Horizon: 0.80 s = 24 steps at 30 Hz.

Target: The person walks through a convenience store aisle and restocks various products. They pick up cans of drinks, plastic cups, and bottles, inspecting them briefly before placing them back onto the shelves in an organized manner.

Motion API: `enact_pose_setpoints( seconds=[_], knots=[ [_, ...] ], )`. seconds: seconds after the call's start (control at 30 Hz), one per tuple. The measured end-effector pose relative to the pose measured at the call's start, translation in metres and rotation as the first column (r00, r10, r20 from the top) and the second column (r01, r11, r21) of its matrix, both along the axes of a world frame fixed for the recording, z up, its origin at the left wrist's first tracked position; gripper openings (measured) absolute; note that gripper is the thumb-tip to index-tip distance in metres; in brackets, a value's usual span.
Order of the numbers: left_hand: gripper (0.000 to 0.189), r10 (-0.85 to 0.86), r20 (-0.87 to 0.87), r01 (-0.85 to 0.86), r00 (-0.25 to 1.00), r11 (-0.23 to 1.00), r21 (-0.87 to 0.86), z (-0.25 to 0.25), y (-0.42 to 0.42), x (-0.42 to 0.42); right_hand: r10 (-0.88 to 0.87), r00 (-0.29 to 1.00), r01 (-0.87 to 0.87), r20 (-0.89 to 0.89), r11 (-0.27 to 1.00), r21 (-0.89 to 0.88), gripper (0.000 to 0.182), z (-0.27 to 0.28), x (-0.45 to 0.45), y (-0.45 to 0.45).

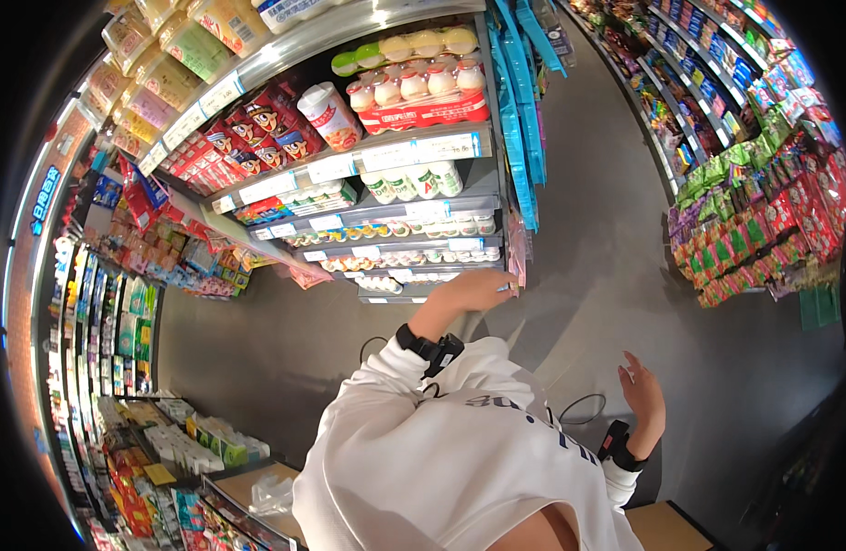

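Note:
My left hand (475, 290) is stretched out in front of the lower end of a shelf unit. Its fingers reach to a pink plastic packet (518, 251) hanging at the unit's corner; whether they touch or grip it is unclear. Over the floor to the right hangs my right hand (643, 391), its fingers apart and nothing in them. On the shelves stand red-wrapped bottle packs (416, 96), red cartoon-printed packs (268, 131), a white-and-red can (330, 116) and white-and-green bottles (410, 182). Blue hanging strips (523, 124) line the unit's side.
Stacked tubs (195, 48) fill the upper left shelf. Hanging snack packets (760, 213) crowd the right side of the aisle floor (595, 172). At lower left are packed goods (189, 441) and a clear plastic bag (275, 494). A cardboard-coloured surface (664, 527) lies behind my right arm.

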<state>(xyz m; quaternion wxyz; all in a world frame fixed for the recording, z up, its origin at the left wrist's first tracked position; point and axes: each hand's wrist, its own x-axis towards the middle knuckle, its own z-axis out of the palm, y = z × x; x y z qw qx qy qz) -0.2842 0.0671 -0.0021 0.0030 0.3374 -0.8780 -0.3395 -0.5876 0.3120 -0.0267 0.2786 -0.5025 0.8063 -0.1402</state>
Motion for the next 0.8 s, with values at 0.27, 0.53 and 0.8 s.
enact_pose_setpoints(
  seconds=[0.27, 0.53, 0.8],
  knots=[
    [0.038, -0.131, 0.034, 0.129, 0.991, 0.99, 0.056, -0.016, -0.034, -0.096, 0.026, 0.991, -0.013, 0.133, 0.995, -0.103, 0.038, 0.025, -0.028, -0.045],
    [0.042, -0.309, 0.063, 0.299, 0.949, 0.945, 0.129, -0.031, -0.095, -0.243, -0.174, 0.978, 0.172, -0.112, 0.985, -0.021, 0.04, 0.006, -0.15, -0.051],
    [0.044, -0.302, 0.033, 0.298, 0.953, 0.949, 0.107, -0.052, -0.174, -0.368, -0.269, 0.958, 0.274, -0.097, 0.961, 0.047, 0.039, 0.013, -0.248, -0.122]
  ],
)
